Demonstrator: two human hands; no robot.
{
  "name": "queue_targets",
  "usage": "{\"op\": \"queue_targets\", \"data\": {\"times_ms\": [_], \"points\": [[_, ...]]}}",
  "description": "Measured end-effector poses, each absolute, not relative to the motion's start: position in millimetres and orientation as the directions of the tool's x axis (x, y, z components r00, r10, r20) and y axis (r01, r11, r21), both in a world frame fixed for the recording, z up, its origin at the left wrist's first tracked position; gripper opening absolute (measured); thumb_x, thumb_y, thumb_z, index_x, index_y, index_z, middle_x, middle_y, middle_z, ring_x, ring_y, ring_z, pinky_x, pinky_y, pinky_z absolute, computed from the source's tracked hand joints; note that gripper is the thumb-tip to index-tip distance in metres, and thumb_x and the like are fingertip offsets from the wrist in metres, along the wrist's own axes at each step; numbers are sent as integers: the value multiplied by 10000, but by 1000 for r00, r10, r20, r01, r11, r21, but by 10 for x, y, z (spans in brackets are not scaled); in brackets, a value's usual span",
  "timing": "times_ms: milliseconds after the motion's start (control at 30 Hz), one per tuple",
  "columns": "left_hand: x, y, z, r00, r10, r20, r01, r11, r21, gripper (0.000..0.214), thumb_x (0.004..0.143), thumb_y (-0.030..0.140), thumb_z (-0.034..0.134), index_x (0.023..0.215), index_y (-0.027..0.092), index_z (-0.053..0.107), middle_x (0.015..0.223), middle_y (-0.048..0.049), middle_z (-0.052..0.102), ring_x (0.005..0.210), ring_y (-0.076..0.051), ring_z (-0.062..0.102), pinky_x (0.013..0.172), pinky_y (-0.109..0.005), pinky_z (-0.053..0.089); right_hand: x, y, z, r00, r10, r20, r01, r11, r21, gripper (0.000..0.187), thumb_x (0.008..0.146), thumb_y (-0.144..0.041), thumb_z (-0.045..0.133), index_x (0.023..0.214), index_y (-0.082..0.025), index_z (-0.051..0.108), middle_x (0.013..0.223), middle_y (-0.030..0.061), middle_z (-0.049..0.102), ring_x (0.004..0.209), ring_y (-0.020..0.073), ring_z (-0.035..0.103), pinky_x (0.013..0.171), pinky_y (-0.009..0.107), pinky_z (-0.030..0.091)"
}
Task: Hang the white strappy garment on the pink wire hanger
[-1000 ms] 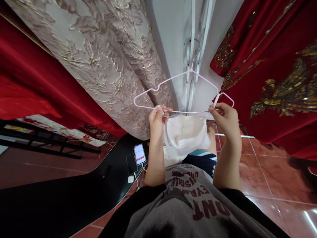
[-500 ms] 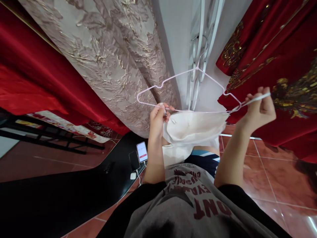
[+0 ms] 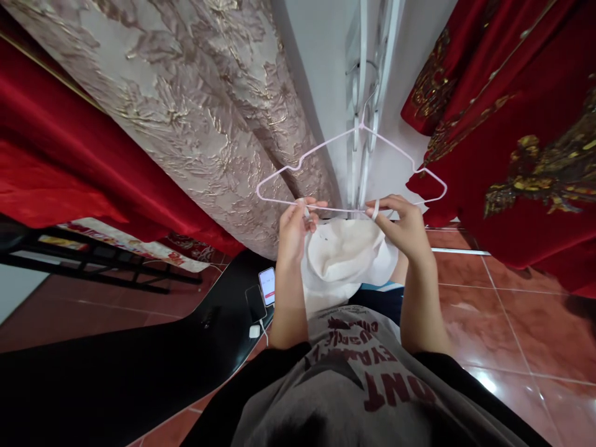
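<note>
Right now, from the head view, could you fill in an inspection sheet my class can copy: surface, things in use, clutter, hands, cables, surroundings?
Surface: glossy black top, lower left.
Things in use: pink hanger, hook upward; white fabric below its lower bar; thin white strip.
Clutter: lit phone, dark phone and white block on the black top.
Hands: left hand pinches the lower bar; right hand grips the strip beside it.
Cables: white cable beside the block.
Surroundings: patterned drape; red garment; reddish tiled floor.
</note>
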State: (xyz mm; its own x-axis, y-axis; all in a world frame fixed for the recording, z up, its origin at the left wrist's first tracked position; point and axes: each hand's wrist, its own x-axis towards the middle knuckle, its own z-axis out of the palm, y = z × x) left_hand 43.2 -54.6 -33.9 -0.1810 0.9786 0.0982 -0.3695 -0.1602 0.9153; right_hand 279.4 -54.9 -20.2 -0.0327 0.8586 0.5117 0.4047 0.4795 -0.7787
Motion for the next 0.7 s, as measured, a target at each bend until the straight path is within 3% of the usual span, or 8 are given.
{"op": "queue_targets", "data": {"times_ms": [133, 233, 300, 367, 467, 600, 700], "points": [[147, -535, -420, -451, 873, 184, -220, -308, 925, 226, 883, 302, 659, 997, 175, 808, 1127, -133, 828, 834, -168, 762, 571, -204, 522, 2912, -591, -155, 11, 856, 517, 437, 461, -772, 148, 897, -404, 771, 891, -266, 825, 923, 36, 811, 899, 226, 724, 896, 436, 578], [-69, -534, -463, -701, 637, 322, 11, -441, 897, 231, 872, 231, 654, 1033, 197, 816, 1191, -91, 816, 1009, -197, 776, 689, -231, 582, 2968, -615, -129, 47, 862, 505, 436, 438, -787, 158, 886, -402, 775, 942, -266, 834, 967, 39, 810, 897, 219, 717, 912, 439, 579], [-173, -546, -449, -762, 482, 433, 151, -518, 842, 252, 885, 248, 699, 1112, 218, 806, 1266, -81, 792, 1139, -223, 755, 833, -292, 622, 2961, -626, -127, 73, 867, 493, 422, 421, -803, 219, 873, -394, 783, 1041, -262, 834, 943, 33, 796, 881, 212, 714, 916, 435, 581], [-230, -557, -397, -728, 442, 525, 227, -567, 792, 265, 891, 297, 755, 1146, 239, 802, 1304, -79, 776, 1233, -245, 727, 995, -361, 609, 2927, -636, -123, 92, 872, 481, 410, 407, -816, 293, 864, -376, 783, 1124, -246, 821, 863, 20, 764, 853, 204, 707, 899, 420, 582], [-237, -523, -257, -520, 611, 597, 243, -563, 790, 282, 873, 376, 817, 1127, 254, 810, 1222, -66, 798, 1221, -251, 731, 1076, -389, 567, 2861, -654, -103, 93, 880, 467, 410, 393, -823, 310, 848, -361, 783, 1124, -224, 810, 805, 11, 734, 823, 198, 696, 840, 390, 574], [-165, -338, 28, -182, 798, 575, 330, -501, 800, 224, 971, 407, 736, 1070, 224, 817, 965, -20, 793, 909, -183, 704, 865, -318, 545, 2824, -683, -83, 127, 882, 454, 427, 365, -828, 275, 824, -365, 799, 1068, -237, 804, 798, 6, 734, 807, 198, 698, 815, 383, 564], [-95, -177, 254, -46, 849, 526, 389, -470, 793, 238, 1004, 288, 708, 796, 187, 763, 725, 14, 689, 697, -134, 555, 735, -297, 452, 2844, -697, -95, 124, 877, 465, 431, 375, -821, 244, 828, -352, 805, 1048, -246, 801, 824, 8, 746, 835, 202, 709, 852, 393, 557]]}}
